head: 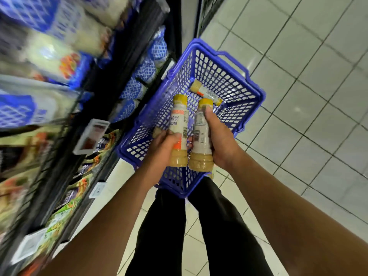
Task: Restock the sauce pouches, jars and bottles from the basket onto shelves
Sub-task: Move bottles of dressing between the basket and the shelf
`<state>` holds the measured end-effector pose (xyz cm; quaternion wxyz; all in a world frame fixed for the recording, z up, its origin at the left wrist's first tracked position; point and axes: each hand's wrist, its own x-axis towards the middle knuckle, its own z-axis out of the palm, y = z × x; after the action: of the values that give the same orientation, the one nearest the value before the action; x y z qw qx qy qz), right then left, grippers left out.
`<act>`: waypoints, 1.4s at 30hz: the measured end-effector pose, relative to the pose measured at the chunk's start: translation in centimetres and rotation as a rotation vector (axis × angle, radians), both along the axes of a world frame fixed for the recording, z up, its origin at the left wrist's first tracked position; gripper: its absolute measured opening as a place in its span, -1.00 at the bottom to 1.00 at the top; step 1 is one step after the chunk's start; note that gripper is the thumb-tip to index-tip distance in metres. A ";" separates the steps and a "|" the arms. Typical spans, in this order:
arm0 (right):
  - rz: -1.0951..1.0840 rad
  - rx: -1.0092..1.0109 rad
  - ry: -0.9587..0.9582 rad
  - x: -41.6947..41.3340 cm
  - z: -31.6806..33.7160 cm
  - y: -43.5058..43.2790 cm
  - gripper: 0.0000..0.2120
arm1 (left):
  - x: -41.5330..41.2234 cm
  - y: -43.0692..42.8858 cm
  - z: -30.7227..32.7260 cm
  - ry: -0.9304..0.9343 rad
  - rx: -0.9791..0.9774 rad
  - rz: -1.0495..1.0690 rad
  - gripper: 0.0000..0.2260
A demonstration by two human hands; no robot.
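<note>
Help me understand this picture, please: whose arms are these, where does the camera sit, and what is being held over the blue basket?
There is no machine here. The one picture comes from a camera worn on a person's head, looking forward and down, so the two bare arms are that person's own. The left hand grips one sauce bottle with a yellow cap. The right hand grips a second bottle of the same kind, close beside the first. Below them is a blue plastic basket on the tiled floor, and a third bottle lies on its side inside. To the left are the shop shelves, too blurred to tell much about the goods. The dark trousers are the person's legs.
</note>
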<state>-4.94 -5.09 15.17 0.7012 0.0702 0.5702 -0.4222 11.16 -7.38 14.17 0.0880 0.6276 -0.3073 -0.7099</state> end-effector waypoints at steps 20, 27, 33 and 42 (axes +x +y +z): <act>0.367 -0.175 0.044 -0.6 30.5 3.5 -0.50 | -0.5 8.6 31.7 0.109 -0.111 0.462 -0.60; 0.642 -0.226 -0.001 2.9 35.8 4.9 -0.54 | 0.5 13.2 39.1 0.078 -0.210 0.840 -0.84; 0.863 -0.243 -0.125 7.1 39.9 7.0 -0.50 | 3.1 19.4 42.6 -0.013 -0.364 0.935 -0.86; 1.220 -0.253 -0.130 18.1 44.8 13.8 -0.39 | 8.8 30.3 46.1 -0.178 -0.440 1.306 -0.84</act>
<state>13.12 8.67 60.01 0.8520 -0.3260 0.4096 -0.0051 19.98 22.88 60.25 0.5967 0.7075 -0.0094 -0.3785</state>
